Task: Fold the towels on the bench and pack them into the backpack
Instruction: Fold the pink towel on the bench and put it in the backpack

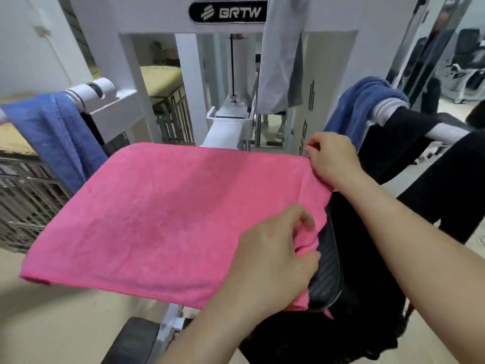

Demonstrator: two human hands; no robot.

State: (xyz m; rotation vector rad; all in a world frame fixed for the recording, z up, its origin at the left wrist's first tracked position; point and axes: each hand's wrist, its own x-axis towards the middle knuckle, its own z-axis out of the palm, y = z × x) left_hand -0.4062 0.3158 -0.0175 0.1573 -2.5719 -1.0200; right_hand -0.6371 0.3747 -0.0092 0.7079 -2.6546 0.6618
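Pink towel (pixel 170 219): lay spread flat, long axis running leftward from the backpack (pixel 367 258), right end touching it.
Left hand (pixel 275 258): pinched the near right corner, just beside the backpack.
Right hand (pixel 333 161): pinched the far right corner, beyond the backpack.
Fold: I judged both corners must travel away from the backpack.

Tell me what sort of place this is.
Probably a gym: a white weight machine with a BRTW badge, a blue towel draped over its bar. The left hand and right hand pinch a pink towel.
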